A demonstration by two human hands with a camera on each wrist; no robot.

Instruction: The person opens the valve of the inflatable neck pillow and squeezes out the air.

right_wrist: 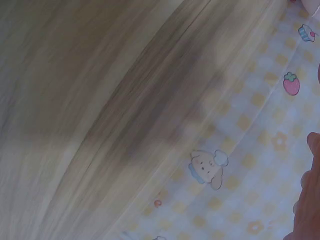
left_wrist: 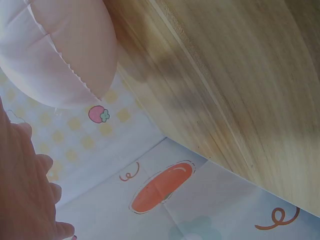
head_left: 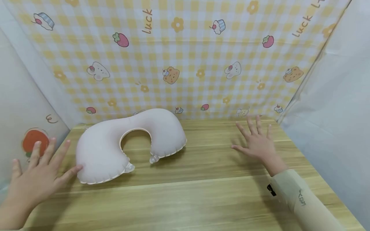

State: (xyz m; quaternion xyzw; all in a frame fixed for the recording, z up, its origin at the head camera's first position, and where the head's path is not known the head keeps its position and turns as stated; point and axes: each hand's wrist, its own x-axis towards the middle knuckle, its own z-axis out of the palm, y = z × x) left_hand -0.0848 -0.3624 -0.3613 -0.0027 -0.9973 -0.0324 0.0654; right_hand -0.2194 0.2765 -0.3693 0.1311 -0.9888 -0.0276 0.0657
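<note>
A pale pink inflatable U-shaped neck pillow (head_left: 99, 147) lies on the wooden table (head_left: 196, 199), left of the middle. Its two ends face the front, and a small clear tab shows at the inner corner of each. My left hand (head_left: 37, 178) is spread beside the pillow's left end. The thumb overlaps the pillow's edge in the head view; whether it touches, I cannot tell. In the left wrist view the rounded pillow end (left_wrist: 75, 50) bulges near that hand. Over the table's right side, my right hand (head_left: 257, 142) has its fingers spread and holds nothing.
Behind the table hangs a yellow checked cloth (head_left: 188, 57) with cartoon prints. White cloths (head_left: 341, 106) close off both sides. A small black clip-like item (head_left: 271, 190) shows beside the right sleeve.
</note>
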